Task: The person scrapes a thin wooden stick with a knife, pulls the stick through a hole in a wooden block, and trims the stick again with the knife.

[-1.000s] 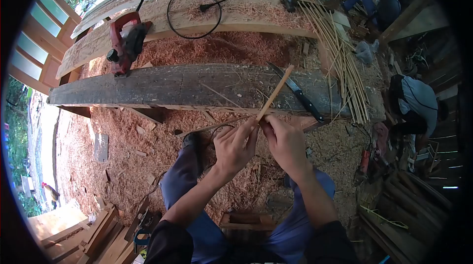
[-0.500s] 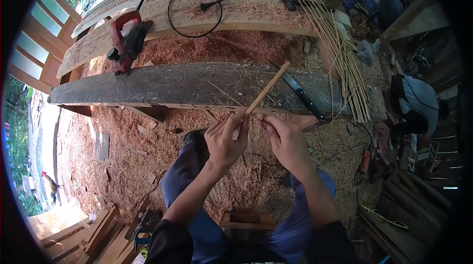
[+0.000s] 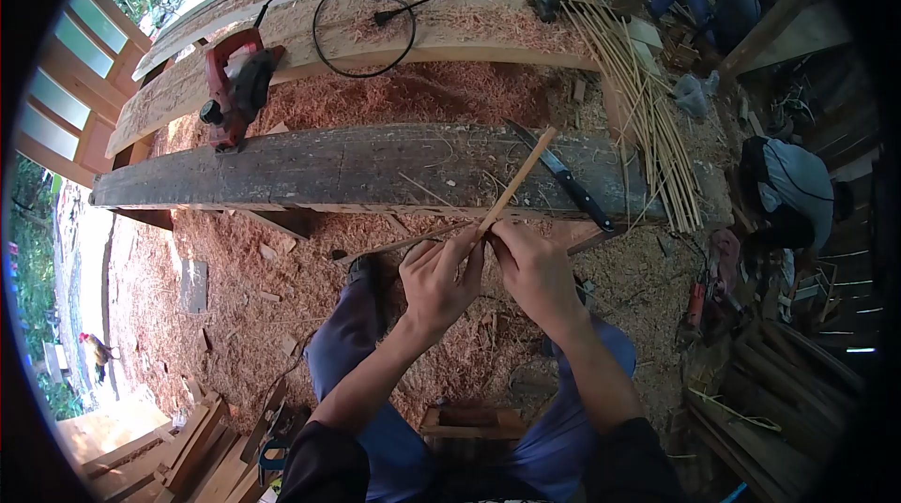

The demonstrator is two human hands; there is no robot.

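Note:
My left hand (image 3: 439, 282) is closed around the lower end of a flat, pale bamboo strip (image 3: 518, 181), which slants up to the right over the edge of a dark, worn plank (image 3: 338, 163). Against it, my right hand (image 3: 537, 280) is pinched at the strip's lower end; the fingertips partly hide what lies between them. A knife (image 3: 572, 186) with a black handle lies on the plank just right of the strip, blade pointing up and left.
A bundle of thin bamboo sticks (image 3: 648, 114) lies across the right end. On the left, a red electric planer (image 3: 230, 95) rests on the boards, its black cable (image 3: 410, 34) looped behind. Wood shavings (image 3: 253, 268) cover the ground. Two people (image 3: 796, 186) crouch at the right.
My right hand has moved left and up to meet my left hand at the strip's lower end. The strip has shifted slightly right and down. The knife stays on the plank.

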